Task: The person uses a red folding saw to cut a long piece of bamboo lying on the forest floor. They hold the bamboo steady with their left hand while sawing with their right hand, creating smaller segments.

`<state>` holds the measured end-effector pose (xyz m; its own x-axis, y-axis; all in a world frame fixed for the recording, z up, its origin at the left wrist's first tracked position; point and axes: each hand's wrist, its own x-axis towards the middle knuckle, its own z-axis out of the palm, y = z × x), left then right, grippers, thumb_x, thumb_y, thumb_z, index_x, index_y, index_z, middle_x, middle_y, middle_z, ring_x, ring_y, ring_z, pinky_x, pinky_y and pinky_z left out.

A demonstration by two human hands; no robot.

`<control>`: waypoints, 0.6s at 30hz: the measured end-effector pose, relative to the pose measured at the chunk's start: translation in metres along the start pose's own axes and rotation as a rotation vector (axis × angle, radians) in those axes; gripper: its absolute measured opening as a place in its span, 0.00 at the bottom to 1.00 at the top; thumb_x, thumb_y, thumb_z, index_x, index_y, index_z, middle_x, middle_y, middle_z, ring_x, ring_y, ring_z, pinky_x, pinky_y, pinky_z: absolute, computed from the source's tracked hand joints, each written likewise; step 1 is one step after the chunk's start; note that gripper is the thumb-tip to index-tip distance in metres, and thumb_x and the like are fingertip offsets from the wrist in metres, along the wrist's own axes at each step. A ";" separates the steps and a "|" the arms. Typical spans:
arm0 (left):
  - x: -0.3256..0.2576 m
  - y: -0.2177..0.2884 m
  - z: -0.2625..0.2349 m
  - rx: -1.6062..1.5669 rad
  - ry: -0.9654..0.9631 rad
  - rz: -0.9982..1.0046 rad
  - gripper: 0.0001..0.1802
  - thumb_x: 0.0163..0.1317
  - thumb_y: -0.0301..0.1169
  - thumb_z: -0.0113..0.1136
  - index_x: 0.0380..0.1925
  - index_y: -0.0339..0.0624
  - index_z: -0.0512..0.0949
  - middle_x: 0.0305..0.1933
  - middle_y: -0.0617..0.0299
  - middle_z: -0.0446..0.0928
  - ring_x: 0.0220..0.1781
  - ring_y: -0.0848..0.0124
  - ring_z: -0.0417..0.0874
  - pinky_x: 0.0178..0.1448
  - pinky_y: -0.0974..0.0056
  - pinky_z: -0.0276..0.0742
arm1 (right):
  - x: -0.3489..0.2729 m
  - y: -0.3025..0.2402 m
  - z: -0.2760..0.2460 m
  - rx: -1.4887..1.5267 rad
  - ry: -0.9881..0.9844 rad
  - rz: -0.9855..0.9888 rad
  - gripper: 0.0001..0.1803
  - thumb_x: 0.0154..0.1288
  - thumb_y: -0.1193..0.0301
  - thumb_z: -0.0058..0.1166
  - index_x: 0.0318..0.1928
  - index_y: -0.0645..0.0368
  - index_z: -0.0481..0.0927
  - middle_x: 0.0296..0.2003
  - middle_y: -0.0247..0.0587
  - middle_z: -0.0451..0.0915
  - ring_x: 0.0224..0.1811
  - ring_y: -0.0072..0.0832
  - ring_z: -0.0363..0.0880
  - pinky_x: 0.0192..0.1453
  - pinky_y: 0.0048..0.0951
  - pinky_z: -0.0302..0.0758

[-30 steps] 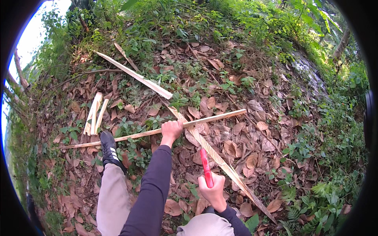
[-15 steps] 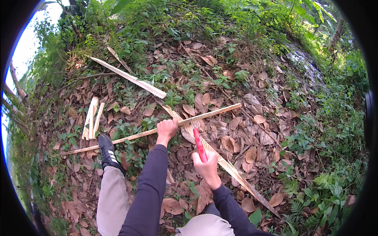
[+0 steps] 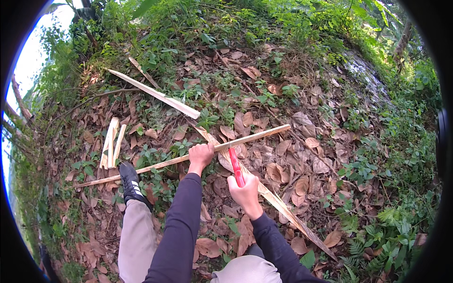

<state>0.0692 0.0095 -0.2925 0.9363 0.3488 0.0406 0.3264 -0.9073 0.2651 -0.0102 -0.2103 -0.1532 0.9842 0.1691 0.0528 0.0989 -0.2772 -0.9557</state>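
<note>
My left hand (image 3: 201,156) is closed around a long, thin wooden strip (image 3: 163,163) and presses it down where it lies crosswise over a wider split wood piece (image 3: 283,207). In my right hand (image 3: 245,192) is a hand saw (image 3: 236,166) with a red handle, pointing away from me. Its front end meets the strip just right of my left hand, above where the two pieces cross. The blade is thin, edge-on and hardly visible.
Several short cut sticks (image 3: 109,144) lie beside my left shoe (image 3: 130,181). Farther off are a long pale split stick (image 3: 158,94) and a shorter one (image 3: 144,71). Dry brown leaves (image 3: 278,172) and low green plants cover the ground; a grey rock (image 3: 365,78) shows at the right.
My right hand and the saw have slid slightly forward, toward the strip. My left hand keeps its hold on the strip.
</note>
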 end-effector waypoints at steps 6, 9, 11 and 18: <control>0.002 0.007 -0.007 -0.016 0.024 -0.018 0.32 0.68 0.49 0.39 0.23 0.37 0.85 0.29 0.41 0.83 0.34 0.44 0.85 0.45 0.42 0.79 | -0.075 -0.008 -0.044 -0.047 -0.013 -0.030 0.12 0.52 0.76 0.59 0.16 0.61 0.73 0.09 0.40 0.69 0.11 0.27 0.74 0.21 0.30 0.69; -0.001 -0.002 -0.004 -0.006 -0.009 -0.001 0.32 0.68 0.48 0.39 0.23 0.37 0.85 0.29 0.41 0.83 0.34 0.44 0.85 0.45 0.42 0.79 | -0.015 0.001 -0.010 0.001 -0.022 0.021 0.16 0.58 0.73 0.57 0.16 0.62 0.68 0.09 0.42 0.65 0.10 0.27 0.63 0.19 0.36 0.60; 0.002 0.000 -0.007 -0.010 -0.002 -0.003 0.32 0.68 0.49 0.38 0.23 0.37 0.85 0.29 0.41 0.83 0.34 0.44 0.85 0.45 0.42 0.79 | -0.002 0.002 -0.001 -0.019 -0.005 0.021 0.16 0.58 0.72 0.57 0.17 0.63 0.69 0.09 0.43 0.65 0.11 0.28 0.63 0.20 0.37 0.61; 0.005 0.008 -0.012 -0.021 0.002 -0.042 0.32 0.67 0.49 0.38 0.23 0.37 0.85 0.29 0.41 0.83 0.34 0.44 0.85 0.45 0.43 0.79 | -0.080 0.000 -0.035 -0.016 0.000 -0.036 0.12 0.53 0.75 0.59 0.16 0.61 0.72 0.09 0.39 0.68 0.10 0.26 0.72 0.21 0.30 0.68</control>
<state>0.0753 0.0065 -0.2788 0.9217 0.3868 0.0309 0.3625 -0.8866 0.2872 -0.0834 -0.2573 -0.1476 0.9800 0.1788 0.0871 0.1364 -0.2860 -0.9485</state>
